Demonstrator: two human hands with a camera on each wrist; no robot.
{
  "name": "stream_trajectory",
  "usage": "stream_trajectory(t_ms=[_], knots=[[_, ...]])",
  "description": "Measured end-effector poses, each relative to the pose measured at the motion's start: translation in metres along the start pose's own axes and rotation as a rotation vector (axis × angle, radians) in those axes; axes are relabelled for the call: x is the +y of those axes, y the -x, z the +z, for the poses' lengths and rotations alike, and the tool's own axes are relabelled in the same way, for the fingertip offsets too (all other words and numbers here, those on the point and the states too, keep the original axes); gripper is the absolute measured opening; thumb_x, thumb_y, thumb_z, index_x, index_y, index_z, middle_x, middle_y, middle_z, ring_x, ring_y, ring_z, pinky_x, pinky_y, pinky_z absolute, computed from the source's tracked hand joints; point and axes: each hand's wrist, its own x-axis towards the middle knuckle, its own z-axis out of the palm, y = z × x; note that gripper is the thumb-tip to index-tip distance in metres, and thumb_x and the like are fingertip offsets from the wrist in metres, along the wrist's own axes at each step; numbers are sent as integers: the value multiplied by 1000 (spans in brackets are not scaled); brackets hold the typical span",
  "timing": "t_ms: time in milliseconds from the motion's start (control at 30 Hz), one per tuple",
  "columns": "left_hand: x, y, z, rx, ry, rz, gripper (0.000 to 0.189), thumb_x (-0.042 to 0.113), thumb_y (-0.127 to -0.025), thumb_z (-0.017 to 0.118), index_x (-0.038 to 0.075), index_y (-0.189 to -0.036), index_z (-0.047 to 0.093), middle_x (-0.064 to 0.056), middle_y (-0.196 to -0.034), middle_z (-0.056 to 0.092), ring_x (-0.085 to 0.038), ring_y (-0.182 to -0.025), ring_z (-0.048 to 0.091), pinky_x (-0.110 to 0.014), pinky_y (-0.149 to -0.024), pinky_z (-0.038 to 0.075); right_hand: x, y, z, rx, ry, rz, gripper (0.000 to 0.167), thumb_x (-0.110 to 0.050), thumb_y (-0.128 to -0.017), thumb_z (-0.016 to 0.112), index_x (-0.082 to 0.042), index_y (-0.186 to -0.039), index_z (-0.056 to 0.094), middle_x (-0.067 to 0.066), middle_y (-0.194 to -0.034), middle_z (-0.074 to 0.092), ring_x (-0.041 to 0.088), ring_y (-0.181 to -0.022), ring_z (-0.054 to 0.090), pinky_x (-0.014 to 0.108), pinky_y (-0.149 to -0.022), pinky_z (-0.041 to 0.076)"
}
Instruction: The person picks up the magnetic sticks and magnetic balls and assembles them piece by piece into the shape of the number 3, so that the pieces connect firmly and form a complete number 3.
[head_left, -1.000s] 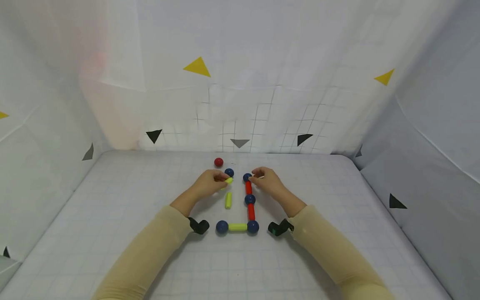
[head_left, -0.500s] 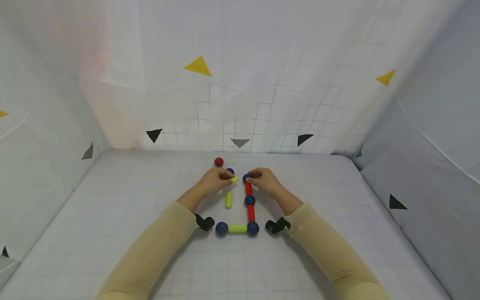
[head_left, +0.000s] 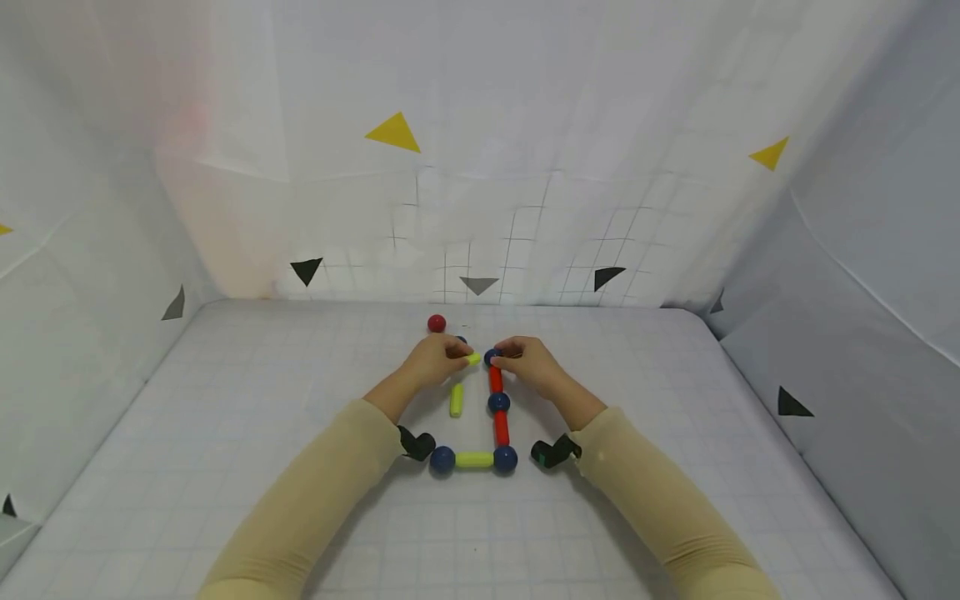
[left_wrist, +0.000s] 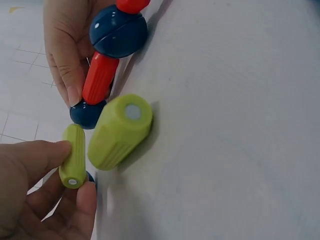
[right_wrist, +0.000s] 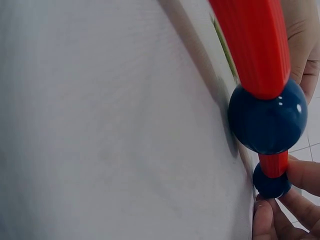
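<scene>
My left hand (head_left: 435, 360) pinches a short yellow-green rod (left_wrist: 74, 157) between thumb and fingers, its far end close to a blue ball (left_wrist: 86, 115). That ball tops a chain of red rods and blue balls, and my right hand (head_left: 529, 363) holds it with thumb and fingertips. Down the chain come a red rod (head_left: 497, 380), a middle blue ball (head_left: 498, 402), another red rod (head_left: 502, 428) and a corner blue ball (head_left: 505, 460). A yellow-green rod (head_left: 474, 460) joins the corner to a left blue ball (head_left: 442, 460). Whether the held rod touches the top ball, I cannot tell.
A loose yellow-green rod (head_left: 456, 400) lies on the table (head_left: 375, 533) left of the chain. Behind my left hand sits a partly hidden blue ball (head_left: 461, 340), with a red ball (head_left: 437, 323) farther back. White sheets (head_left: 480, 217) enclose the table's back and sides.
My left hand has moved right with the yellow-green rod, narrowing the gap to the top blue ball and covering more of the loose blue ball. The right hand keeps its hold with slight finger shifts.
</scene>
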Motion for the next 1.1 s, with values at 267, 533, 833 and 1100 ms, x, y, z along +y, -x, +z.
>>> stream_trajectory(t_ms=[267, 533, 833, 1100], knots=[[5, 1, 2, -10, 3, 3, 20, 15, -97, 68, 13, -116, 73, -2, -111, 70, -19, -100, 62, -33, -94, 52, -1, 1, -1, -4, -20, -8, 37, -24, -93, 73, -8, -126, 66, 11, -123, 64, 27, -112, 58, 41, -94, 51], [4, 0, 7, 13, 5, 0, 17, 14, -96, 68, 13, -112, 74, -1, -106, 69, -19, -97, 61, -32, -92, 53, 1, 3, 0, -4, -34, -7, 37, -24, -93, 74, -8, -125, 66, 11, -122, 64, 26, -108, 58, 40, -94, 51], [-2, 3, 5, 33, -2, -46, 18, 17, -93, 73, 15, -110, 74, 0, -107, 69, -19, -100, 60, -35, -96, 51, -1, 4, 0, 1, -34, -5, 37, -23, -93, 74, -8, -126, 66, 11, -122, 64, 26, -108, 58, 40, -94, 50], [-4, 4, 3, 25, 19, -44, 17, 17, -93, 72, 15, -110, 74, -1, -111, 69, -20, -103, 62, -36, -94, 52, 2, 2, 1, 3, -27, -10, 37, -24, -93, 74, -8, -126, 66, 11, -122, 64, 26, -109, 57, 40, -95, 50]])
